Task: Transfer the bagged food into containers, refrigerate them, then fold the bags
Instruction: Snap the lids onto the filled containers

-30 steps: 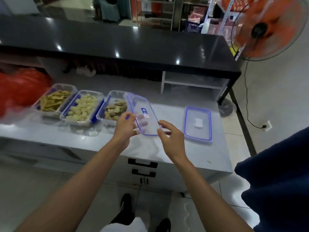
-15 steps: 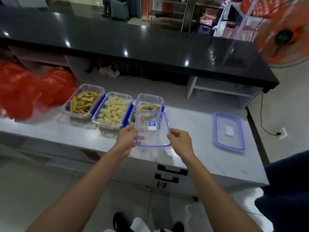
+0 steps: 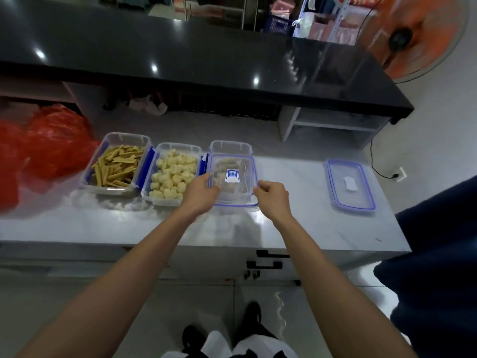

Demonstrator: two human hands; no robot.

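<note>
Three clear plastic containers stand side by side on the grey tabletop [image 3: 296, 228]: the left container [image 3: 116, 164] holds yellowish-brown strips, the middle container [image 3: 173, 174] holds pale round lumps, and the right container [image 3: 231, 151] holds brownish pieces seen dimly through a lid. That clear lid [image 3: 233, 180], blue-rimmed with a blue label in its middle, lies over the near part of the right container, leaving the far end uncovered. A second lid [image 3: 350, 186] of the same kind lies flat on the tabletop well to the right. Red plastic bags [image 3: 49, 143] are heaped at the left end, just beside the left container. Behind the tabletop runs a glossy black counter [image 3: 180, 55], and an orange fan [image 3: 413, 37] stands at the far right. The left hand [image 3: 202, 193] grips the lid's left edge, fingers curled round it; the right hand [image 3: 271, 193] holds the lid's right edge with bent fingers.
</note>
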